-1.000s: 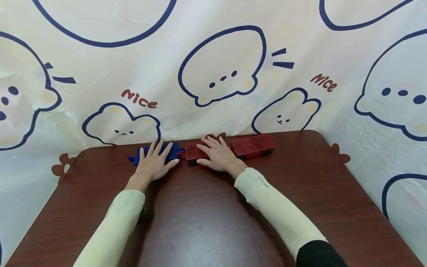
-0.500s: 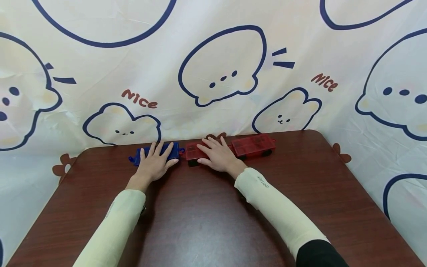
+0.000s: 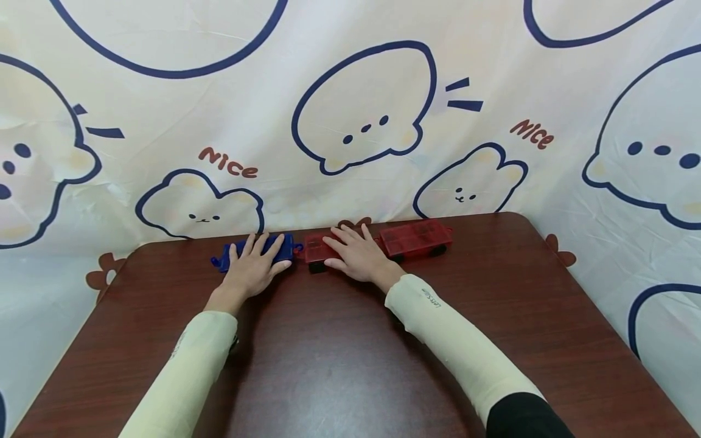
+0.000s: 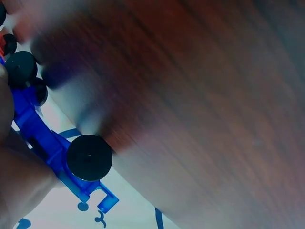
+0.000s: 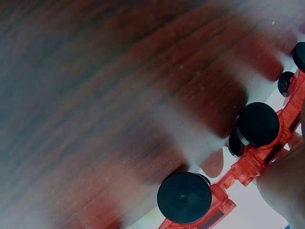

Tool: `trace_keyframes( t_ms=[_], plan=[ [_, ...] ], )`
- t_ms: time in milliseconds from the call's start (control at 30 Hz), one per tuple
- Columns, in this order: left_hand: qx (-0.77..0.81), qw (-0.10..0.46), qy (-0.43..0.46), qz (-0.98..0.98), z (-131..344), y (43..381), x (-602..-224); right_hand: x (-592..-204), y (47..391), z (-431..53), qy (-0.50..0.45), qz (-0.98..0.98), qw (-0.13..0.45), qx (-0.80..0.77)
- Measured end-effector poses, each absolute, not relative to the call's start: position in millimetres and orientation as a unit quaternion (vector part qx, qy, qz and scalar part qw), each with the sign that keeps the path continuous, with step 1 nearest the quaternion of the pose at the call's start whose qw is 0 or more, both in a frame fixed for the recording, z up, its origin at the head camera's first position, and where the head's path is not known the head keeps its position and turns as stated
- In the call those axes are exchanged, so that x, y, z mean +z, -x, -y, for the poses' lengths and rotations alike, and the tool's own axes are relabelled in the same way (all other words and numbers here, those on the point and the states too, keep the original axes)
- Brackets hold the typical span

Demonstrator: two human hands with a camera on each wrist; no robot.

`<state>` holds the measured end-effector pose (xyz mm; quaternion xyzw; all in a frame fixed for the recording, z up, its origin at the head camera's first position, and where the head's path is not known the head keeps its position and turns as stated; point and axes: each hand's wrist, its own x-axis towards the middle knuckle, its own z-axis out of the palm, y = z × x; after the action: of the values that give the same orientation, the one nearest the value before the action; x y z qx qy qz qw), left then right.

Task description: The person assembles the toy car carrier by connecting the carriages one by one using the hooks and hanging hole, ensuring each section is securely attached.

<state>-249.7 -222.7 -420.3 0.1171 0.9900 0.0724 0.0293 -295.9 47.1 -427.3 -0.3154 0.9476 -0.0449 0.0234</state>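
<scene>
Three translucent plastic toy train cars with black wheels stand in a row along the table's far edge. My left hand (image 3: 251, 272) rests with spread fingers on top of the blue car (image 3: 287, 249); its hooked end (image 4: 106, 198) shows in the left wrist view. On the middle red car (image 3: 314, 248) lies my right hand (image 3: 358, 255), fingers spread and covering part of it. To the right of that hand is a longer-looking red car (image 3: 416, 238). Small couplings (image 3: 298, 248) sit between the blue car and the middle red one. Black wheels (image 5: 184, 197) show in the right wrist view.
The dark brown wooden table (image 3: 317, 353) has rounded far corners. Close behind its far edge hangs a white cloth (image 3: 350, 109) with blue-outlined cartoon animals, which also runs along both sides. Pale sleeves (image 3: 460, 347) cover both forearms.
</scene>
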Motion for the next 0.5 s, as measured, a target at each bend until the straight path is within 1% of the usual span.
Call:
trace_keyframes(
  t_ms=[500],
  plan=[
    [0.111, 0.019, -0.123, -0.986, 231.4, 247.6, -419.7, -423.4, 293.2, -47.3, 0.317, -0.947, 0.03, -0.045]
  ],
)
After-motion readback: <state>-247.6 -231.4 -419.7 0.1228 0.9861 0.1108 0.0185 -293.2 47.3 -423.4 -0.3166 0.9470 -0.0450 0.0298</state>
